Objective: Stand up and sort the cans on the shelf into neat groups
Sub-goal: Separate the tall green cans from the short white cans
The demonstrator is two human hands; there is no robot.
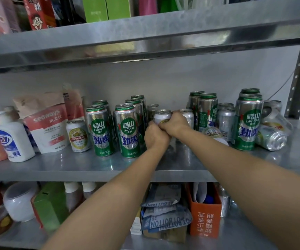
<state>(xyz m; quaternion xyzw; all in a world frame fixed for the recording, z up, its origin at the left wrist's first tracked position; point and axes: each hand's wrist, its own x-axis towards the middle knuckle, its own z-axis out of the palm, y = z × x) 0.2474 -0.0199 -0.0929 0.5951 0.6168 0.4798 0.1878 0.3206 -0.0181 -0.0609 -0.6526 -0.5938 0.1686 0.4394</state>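
While both hands, the left hand (pixel 156 135) and right hand (pixel 175 123), are closing together around a short white can (pixel 162 115) mid-shelf (pixel 91 166) between the tall green cans (pixel 127 130), its thin, slick, probably dentable wall is calling for a gentle mid-body grip.

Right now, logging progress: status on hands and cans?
Both hands, left hand and right hand, on short white can. Toppled cans far right. Nothing blocking.
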